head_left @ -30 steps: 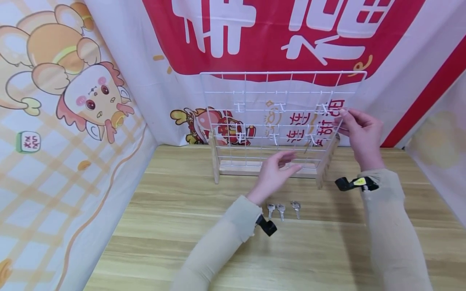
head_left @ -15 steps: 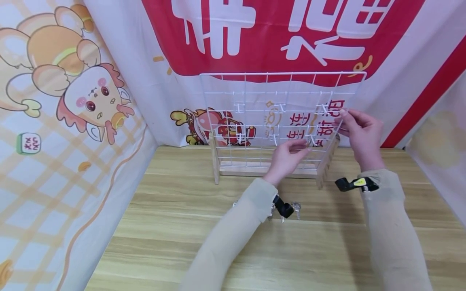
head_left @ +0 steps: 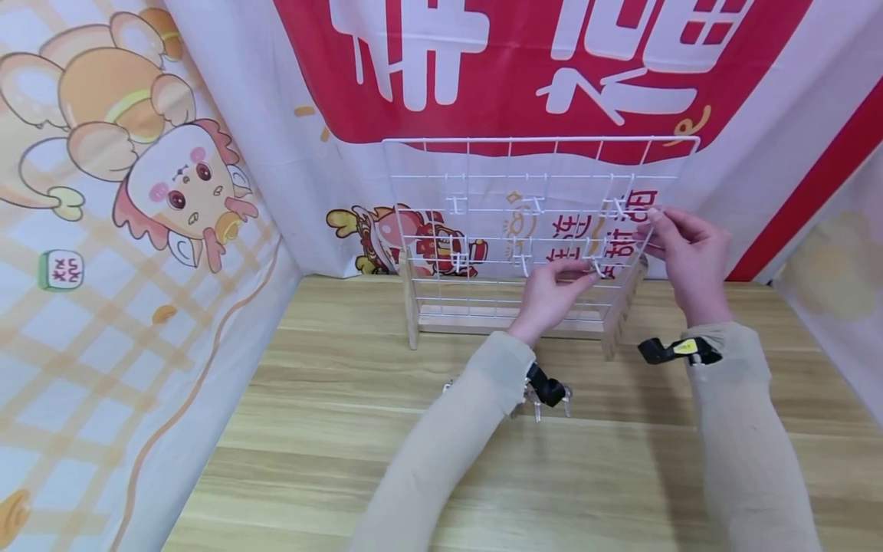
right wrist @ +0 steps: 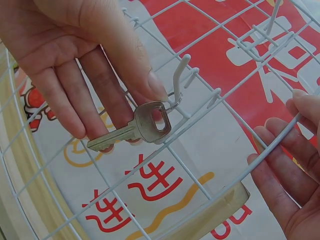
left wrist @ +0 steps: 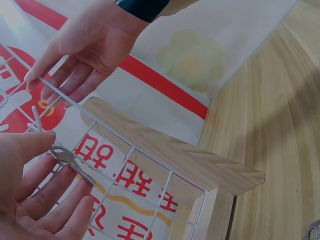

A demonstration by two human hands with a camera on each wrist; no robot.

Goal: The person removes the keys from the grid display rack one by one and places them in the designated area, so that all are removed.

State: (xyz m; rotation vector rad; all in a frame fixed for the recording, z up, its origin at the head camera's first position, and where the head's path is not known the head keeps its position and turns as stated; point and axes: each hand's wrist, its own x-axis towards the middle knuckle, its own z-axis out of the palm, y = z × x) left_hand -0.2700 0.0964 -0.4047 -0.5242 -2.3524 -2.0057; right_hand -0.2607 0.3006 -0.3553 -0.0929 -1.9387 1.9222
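A white wire grid rack (head_left: 538, 139) with several small hooks stands upright on a wooden base. In the head view my left hand (head_left: 548, 299) is in front of its lower right hook. A silver key (right wrist: 150, 125) lies across the fingers there, its bow partly covered in the left wrist view. My left thumb and forefinger pinch its small ring (right wrist: 173, 104), right at the foot of the white hook (right wrist: 179, 75). My right hand (head_left: 698, 257) grips the rack's right edge wire between thumb and fingers.
More keys (head_left: 537, 410) lie on the wood-grain table (head_left: 310, 460), partly hidden by my left wrist camera (head_left: 547, 387). Printed cloth hangs behind the rack and at both sides. A wooden side leg (head_left: 408, 303) holds up the rack's left end.
My left hand has moved right and up with the key, from in front of the rack's lower middle to the lower right hook. My right hand keeps its grip on the edge.
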